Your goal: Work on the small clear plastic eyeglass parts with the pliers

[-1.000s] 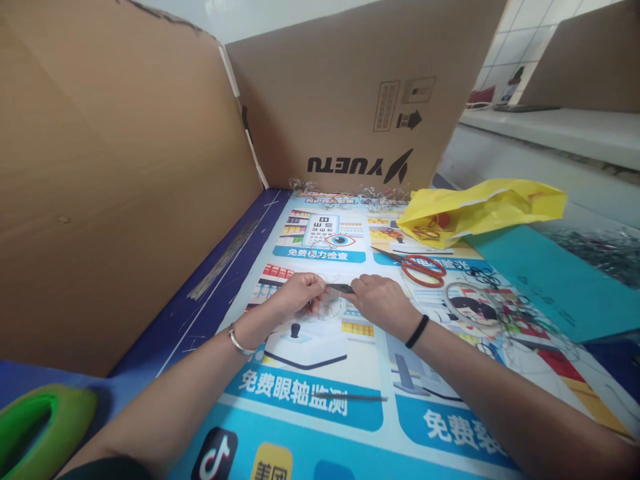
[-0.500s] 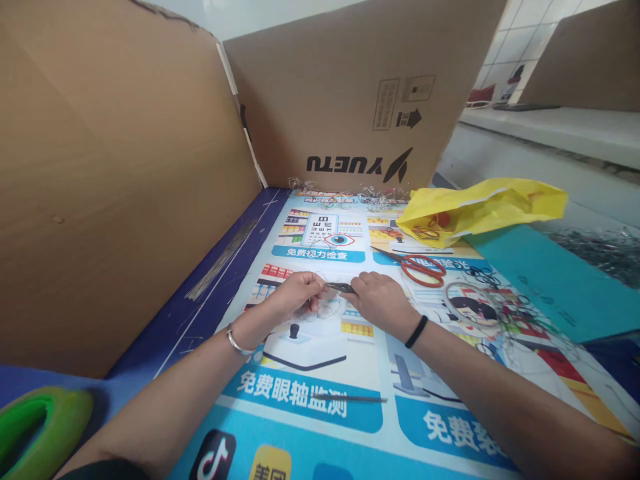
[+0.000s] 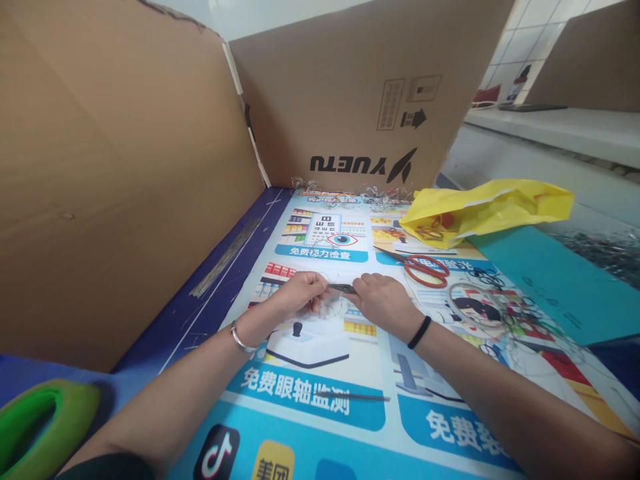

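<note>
My right hand (image 3: 383,298) is closed around a pair of small dark pliers (image 3: 342,288), whose jaws point left toward my other hand. The fingertips of my left hand (image 3: 303,292) are pinched together at the tip of the pliers, on a thin wire (image 3: 334,311) that curves faintly below. How the wire sits in the jaws is too small to make out. Beyond my right hand lie scissors with orange-red handles (image 3: 426,271), blades pointing left. A thin dark rod (image 3: 353,396) rests on the printed sheet nearer to me.
Cardboard panels (image 3: 150,167) wall the left and back. A yellow bag (image 3: 530,200) lies open at the right, by a teal sheet (image 3: 545,287). A clear ring (image 3: 453,300), tangled wires and cords are nearby. Thin straight wires (image 3: 227,260) lie left; green tape (image 3: 75,413) is front left.
The whole view has shifted slightly, so everything appears a little farther right. Both hands keep nearly the same pose around the pliers and wire.
</note>
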Tool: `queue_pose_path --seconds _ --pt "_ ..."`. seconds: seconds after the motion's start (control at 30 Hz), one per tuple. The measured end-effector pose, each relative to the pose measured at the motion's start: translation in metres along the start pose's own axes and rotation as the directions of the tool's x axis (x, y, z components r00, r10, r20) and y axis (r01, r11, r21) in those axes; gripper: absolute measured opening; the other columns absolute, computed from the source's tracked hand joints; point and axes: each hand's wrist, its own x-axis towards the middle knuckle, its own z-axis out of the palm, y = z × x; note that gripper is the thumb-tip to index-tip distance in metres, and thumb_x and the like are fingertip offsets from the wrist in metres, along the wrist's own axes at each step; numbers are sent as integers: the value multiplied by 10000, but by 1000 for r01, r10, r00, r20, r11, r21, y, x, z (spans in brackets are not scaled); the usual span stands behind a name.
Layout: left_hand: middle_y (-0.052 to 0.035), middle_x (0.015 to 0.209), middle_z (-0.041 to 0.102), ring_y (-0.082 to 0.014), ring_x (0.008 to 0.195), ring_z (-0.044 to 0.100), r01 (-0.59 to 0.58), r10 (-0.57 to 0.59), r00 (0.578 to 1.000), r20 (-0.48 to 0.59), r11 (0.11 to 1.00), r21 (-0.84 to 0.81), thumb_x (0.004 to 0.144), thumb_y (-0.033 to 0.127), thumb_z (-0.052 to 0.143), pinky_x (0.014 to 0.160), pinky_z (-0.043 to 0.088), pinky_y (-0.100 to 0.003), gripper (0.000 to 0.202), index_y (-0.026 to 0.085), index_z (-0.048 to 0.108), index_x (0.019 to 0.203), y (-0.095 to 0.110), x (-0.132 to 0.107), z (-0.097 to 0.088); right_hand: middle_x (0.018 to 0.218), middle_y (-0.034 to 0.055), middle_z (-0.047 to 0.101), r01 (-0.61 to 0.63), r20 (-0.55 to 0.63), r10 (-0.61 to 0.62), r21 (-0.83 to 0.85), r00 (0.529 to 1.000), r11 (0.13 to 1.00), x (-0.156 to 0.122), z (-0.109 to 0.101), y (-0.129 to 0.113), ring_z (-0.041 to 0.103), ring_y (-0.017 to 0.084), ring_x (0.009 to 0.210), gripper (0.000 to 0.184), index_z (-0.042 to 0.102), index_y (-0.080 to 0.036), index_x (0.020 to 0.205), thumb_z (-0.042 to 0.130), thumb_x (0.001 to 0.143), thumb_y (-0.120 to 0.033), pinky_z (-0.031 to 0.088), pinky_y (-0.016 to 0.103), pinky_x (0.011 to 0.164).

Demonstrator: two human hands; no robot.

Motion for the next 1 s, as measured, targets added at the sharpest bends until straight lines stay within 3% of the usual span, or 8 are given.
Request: queue_pose_path --seconds 0.4,0.7,1.0 --pt "34 475 494 -66 369 457 -56 56 998 -17 998 -26 740 330 536 373 324 -175 191 147 525 686 0 1 -3 811 45 602 -170 61 161 174 985 970 1 -4 4 546 139 743 402 566 -180 824 322 881 -494 297 245 576" --pt "40 494 491 -54 364 439 -27 27 1000 -9 999 -27 730 354 557 376 313 -176 210 148 536 695 -2 2 -2 795 57 600 -90 5 92 232 996 968 0 -1 6 539 152 747 494 566 -169 811 304 846 -586 306 244 607" --pt "33 478 484 -61 355 440 -25 25 1000 18 1000 -6 747 358 546 377 318 -182 222 138 542 713 1 0 -2 795 55 598 -104 12 104 227 995 968 1 -2 5 535 151 734 501 563 -170 816 293 844 -592 298 245 601"
